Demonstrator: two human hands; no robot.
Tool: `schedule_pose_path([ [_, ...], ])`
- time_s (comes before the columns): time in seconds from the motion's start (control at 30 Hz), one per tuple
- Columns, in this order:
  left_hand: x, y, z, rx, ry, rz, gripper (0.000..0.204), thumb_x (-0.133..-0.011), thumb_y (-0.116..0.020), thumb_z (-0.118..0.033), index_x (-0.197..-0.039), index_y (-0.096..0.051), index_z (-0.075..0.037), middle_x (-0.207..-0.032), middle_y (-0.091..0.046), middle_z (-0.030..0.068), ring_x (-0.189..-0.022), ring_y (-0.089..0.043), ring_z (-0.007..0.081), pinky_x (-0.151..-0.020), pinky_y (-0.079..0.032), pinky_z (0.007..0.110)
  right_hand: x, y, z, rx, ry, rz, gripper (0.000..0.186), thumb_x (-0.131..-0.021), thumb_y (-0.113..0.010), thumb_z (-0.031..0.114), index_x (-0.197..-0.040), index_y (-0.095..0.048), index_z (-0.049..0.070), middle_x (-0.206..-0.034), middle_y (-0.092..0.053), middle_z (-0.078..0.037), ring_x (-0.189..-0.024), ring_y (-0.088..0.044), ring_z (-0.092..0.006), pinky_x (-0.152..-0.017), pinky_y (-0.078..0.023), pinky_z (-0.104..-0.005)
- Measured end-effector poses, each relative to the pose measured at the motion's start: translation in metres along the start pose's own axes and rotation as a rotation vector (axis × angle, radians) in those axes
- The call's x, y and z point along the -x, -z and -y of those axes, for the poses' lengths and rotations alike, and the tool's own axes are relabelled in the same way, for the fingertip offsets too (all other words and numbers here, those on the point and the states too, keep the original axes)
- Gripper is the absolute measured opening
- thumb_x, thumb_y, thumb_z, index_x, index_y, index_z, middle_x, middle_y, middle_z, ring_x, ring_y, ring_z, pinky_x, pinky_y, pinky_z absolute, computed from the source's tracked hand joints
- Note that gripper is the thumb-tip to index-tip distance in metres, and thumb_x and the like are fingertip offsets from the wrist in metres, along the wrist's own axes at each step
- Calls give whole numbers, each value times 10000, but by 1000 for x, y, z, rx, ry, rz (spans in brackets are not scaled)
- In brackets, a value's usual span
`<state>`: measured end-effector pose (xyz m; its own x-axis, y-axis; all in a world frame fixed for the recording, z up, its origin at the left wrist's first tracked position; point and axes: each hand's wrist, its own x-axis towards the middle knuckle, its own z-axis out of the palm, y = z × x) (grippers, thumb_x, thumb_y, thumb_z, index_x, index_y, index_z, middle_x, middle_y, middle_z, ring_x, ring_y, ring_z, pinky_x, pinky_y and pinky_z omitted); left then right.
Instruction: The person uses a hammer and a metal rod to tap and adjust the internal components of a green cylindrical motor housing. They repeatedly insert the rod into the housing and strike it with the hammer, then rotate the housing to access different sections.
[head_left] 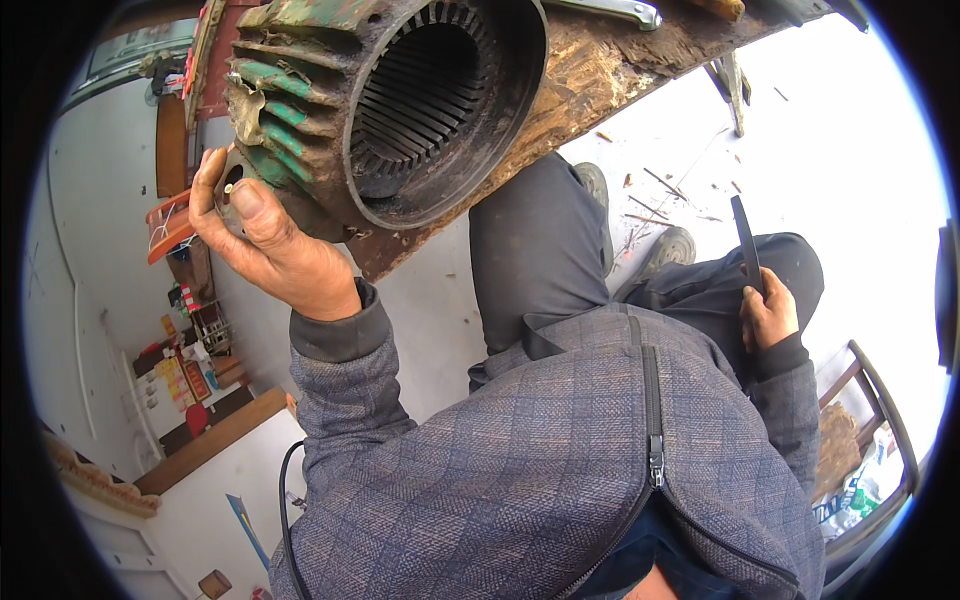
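A motor housing, ribbed, rusty and with worn green paint, lies on its side on the wooden bench. Its open round end faces me, and a ring of dark slots lines the bore. At the housing's lower left, my left hand has its thumb and fingers closed round a metal edge with a hole. A tiny pale spot shows by the thumb tip, too small to name. Low over my right thigh, my right hand grips a dark flat bar, which points up and away from the bench.
The worn bench top carries a metal wrench-like tool at its far edge. Splinters and scraps litter the pale floor by my shoes. A wooden chair with plastic bags stands at the right. Furniture lines the room at left.
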<state>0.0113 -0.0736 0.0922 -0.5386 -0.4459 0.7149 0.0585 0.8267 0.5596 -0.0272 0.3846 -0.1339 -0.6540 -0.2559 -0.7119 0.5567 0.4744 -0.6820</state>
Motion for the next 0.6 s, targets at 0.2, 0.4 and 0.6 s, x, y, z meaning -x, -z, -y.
schedule_pose_path([
  [0.2,-3,2,6,-140,-42,-11,557,-1085,-479,-491,-1397,-531,-33,-1348,-574,114,-1209,-611,240,-1121,-530,418,-5,0,6,-32,-13,27,309,-1042,-547,71,-1332,-586,-29,-670,-571,-33,-387,-494,-109,-353,-393,-276],
  [0.4,-10,5,18,-60,-90,40,610,-1087,-443,-498,-1398,-544,17,-1483,-551,194,-1401,-505,303,-1245,-334,465,-7,0,6,-69,-25,46,327,-1041,-539,73,-1350,-582,-26,-684,-572,-32,-386,-488,-106,-352,-388,-271],
  [0.6,-8,12,26,-72,-100,59,666,-1086,-433,-563,-1414,-529,9,-1458,-540,172,-1366,-544,285,-1202,-444,450,-7,1,3,-118,-15,65,360,-1040,-529,78,-1386,-564,-16,-685,-559,-27,-383,-477,-105,-353,-389,-267],
])
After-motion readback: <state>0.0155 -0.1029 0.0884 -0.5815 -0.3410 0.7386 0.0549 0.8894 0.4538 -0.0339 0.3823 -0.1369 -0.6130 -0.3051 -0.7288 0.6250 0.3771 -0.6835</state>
